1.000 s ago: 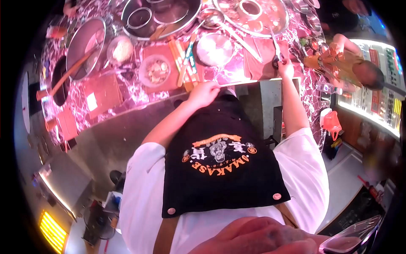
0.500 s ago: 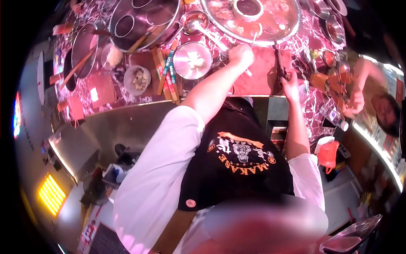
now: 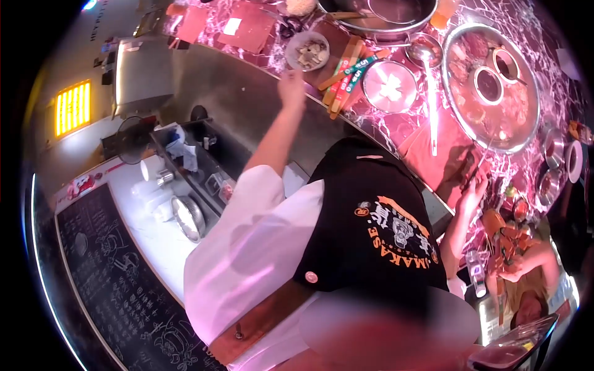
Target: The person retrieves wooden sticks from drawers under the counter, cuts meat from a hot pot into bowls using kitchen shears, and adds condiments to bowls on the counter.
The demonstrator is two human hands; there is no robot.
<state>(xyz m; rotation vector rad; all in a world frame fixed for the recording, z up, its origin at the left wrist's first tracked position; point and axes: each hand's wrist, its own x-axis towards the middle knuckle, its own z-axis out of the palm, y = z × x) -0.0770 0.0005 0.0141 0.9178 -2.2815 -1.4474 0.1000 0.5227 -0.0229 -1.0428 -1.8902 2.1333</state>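
Note:
My left hand (image 3: 292, 89) is at the counter's front edge, just below a white bowl (image 3: 310, 52) of pale chopped pieces. Its fingers are smeared by motion, and I cannot tell whether they touch the rim. My right hand (image 3: 474, 190) is closed round a slim dark utensil (image 3: 466, 177) beside a reddish board (image 3: 440, 162); shadow hides its kind. A long-handled ladle (image 3: 433, 105) lies between a metal bowl (image 3: 390, 86) with white pieces in it and a big round pot (image 3: 455, 117).
Several coloured wooden sticks (image 3: 348, 80) lie by the metal bowl. Another large pot (image 3: 396, 21) stands behind. To the right are small metal dishes (image 3: 552, 148), a plastic bottle (image 3: 476, 275) and another person's hand (image 3: 512, 269). A chalkboard (image 3: 124, 272) is at lower left.
My left hand has moved from over the reddish board, by the ladle's handle, leftward to the white bowl. The view has swung left. My right hand still grips the dark utensil.

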